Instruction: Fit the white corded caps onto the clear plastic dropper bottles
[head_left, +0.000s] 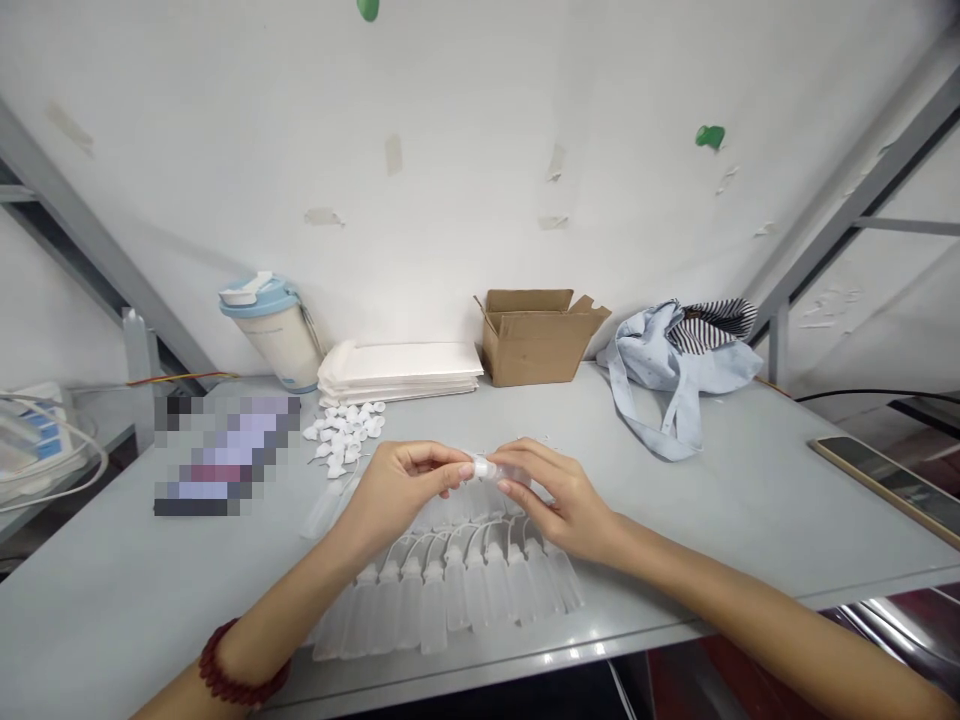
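Observation:
Over the middle of the table, my left hand pinches the white cap of a small translucent squeeze bottle between thumb and fingers. My right hand wraps round the body of that squeeze bottle, which lies sideways between both hands. Below them, several similar bottles lie side by side in a row, with thin curved white tubes at their tops. Another row lies partly hidden behind my hands. A heap of small white caps sits left of my hands, close to a few loose bottles.
Along the wall stand a blue-lidded tumbler, a stack of white envelopes, an open cardboard box and a light blue cloth bag. A blurred-out device lies left; a phone lies at the right edge.

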